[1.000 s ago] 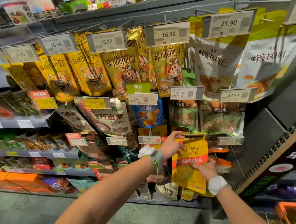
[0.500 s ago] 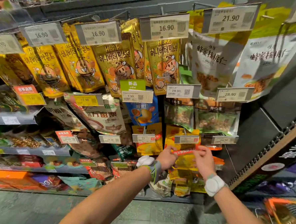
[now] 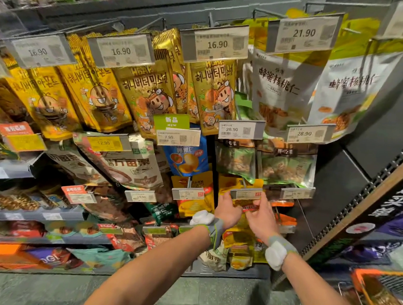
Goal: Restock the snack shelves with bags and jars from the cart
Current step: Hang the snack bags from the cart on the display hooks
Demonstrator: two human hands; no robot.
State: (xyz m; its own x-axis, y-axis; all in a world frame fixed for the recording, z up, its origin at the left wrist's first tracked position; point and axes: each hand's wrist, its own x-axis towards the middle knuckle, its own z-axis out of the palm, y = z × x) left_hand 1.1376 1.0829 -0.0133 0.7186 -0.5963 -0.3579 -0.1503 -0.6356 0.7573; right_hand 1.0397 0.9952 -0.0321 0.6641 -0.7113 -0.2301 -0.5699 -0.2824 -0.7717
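A yellow snack bag [image 3: 244,204] with a red band hangs in front of the lower pegs, just under a small price tag [image 3: 245,193]. My left hand [image 3: 228,211] grips the bag's top left corner, fingers reaching up to the tag. My right hand [image 3: 260,217] pinches the top right corner. Both hands cover most of the bag's upper edge, so the peg hole is hidden. More yellow bags [image 3: 228,184] hang behind it on the same peg. The orange cart [image 3: 362,279] with packets inside shows at the bottom right corner.
Pegs above carry gold nut bags [image 3: 211,94], white walnut bags [image 3: 277,91] and green pistachio bags [image 3: 287,167]. Shelves with mixed snacks run along the left [image 3: 10,213]. A dark slanted display panel [image 3: 357,209] stands close on the right. Grey floor lies below.
Both hands have raised the yellow bag from low in front of the shelf up to the peg under the price tag. They now sit close together at its top edge.
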